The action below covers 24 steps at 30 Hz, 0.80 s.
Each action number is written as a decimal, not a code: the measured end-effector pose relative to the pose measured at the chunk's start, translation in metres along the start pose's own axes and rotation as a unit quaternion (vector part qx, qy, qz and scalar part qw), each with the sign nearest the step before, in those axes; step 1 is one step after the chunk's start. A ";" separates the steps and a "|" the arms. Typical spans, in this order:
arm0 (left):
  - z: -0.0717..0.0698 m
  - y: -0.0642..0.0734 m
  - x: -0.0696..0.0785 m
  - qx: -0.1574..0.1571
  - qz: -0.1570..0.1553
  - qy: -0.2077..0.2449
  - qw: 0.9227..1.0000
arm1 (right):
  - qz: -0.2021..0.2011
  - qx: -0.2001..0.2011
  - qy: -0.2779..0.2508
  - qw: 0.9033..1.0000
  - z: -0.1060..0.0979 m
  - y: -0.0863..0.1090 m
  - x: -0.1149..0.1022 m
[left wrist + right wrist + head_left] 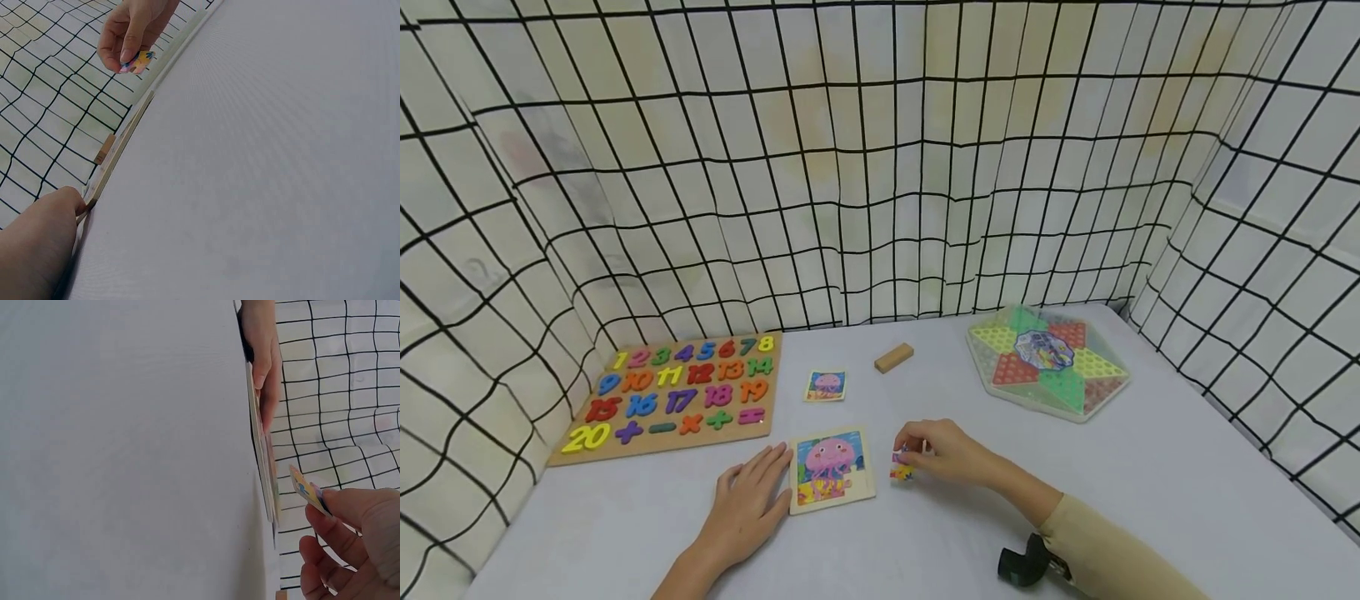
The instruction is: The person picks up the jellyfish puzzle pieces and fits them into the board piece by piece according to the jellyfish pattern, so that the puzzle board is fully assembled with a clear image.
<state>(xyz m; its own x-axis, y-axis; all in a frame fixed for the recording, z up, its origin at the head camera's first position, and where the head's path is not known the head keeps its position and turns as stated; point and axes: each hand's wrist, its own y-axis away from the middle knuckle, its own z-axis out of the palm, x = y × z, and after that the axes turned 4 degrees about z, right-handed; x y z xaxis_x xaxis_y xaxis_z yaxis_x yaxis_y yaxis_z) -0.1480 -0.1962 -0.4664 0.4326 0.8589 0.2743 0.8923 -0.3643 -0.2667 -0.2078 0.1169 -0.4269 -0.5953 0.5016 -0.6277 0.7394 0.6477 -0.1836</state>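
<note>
A square jigsaw puzzle (832,458) with a pink jellyfish picture lies on the table, its lower right corner showing bare tray. My left hand (742,504) rests flat beside it, fingertips at the puzzle's left edge. To the right of the puzzle, my right hand (946,452) pinches a small colourful puzzle piece (901,472) between thumb and fingers. In the right wrist view this puzzle piece (306,489) is tilted, with yellow, blue and pink on its face. The left wrist view shows the right hand (132,31) holding it above the table.
Left stands a wooden number board (681,392) with coloured numerals. Behind the puzzle lie a small jellyfish picture card (826,386) and a wooden block (894,358). A hexagonal Chinese checkers board (1048,362) sits at the back right. Black netting (880,175) encloses the table's back and sides.
</note>
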 end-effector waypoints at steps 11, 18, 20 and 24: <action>-0.001 0.000 -0.001 0.007 0.005 -0.001 1.000 | -0.018 -0.007 -0.011 1.000 0.013 -0.025 -0.012; 0.001 0.000 -0.001 -0.004 0.009 0.002 1.000 | -0.020 -0.020 -0.012 1.000 0.024 -0.035 -0.015; 0.001 0.000 -0.002 -0.002 0.010 0.000 1.000 | -0.020 -0.022 -0.014 0.999 0.026 -0.038 -0.016; 0.000 0.000 -0.002 0.001 0.010 0.004 1.000 | -0.026 -0.032 -0.017 0.999 0.030 -0.043 -0.017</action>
<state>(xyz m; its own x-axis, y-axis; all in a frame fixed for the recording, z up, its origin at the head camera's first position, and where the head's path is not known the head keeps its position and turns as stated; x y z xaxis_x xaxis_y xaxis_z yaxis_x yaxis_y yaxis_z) -0.1489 -0.1985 -0.4668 0.4506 0.8486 0.2771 0.8836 -0.3798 -0.2738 -0.2203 0.0632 -0.4311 -0.6199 0.4480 -0.6442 0.6858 0.7084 -0.1672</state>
